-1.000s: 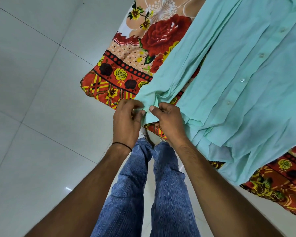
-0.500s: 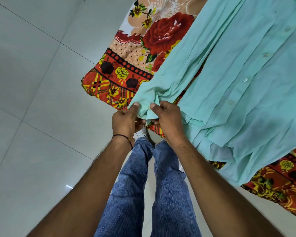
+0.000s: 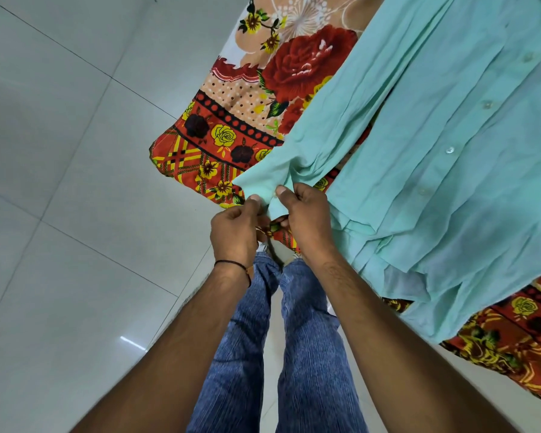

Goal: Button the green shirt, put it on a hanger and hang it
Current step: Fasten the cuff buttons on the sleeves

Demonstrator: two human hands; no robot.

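Head view: both hands [image 3: 272, 223] at cuff edge [image 3: 270, 190].

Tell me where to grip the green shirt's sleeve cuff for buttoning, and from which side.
Grip the cuff at its open end, one hand on each flap, coming from the bed's near edge. The sleeve drapes toward the person, so the cuff overhangs the floral bedsheet. The left hand and right hand already pinch there.

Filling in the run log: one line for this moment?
stage: cuff buttoning | left hand: pinching sleeve cuff | right hand: pinching cuff | green shirt: on floral sheet
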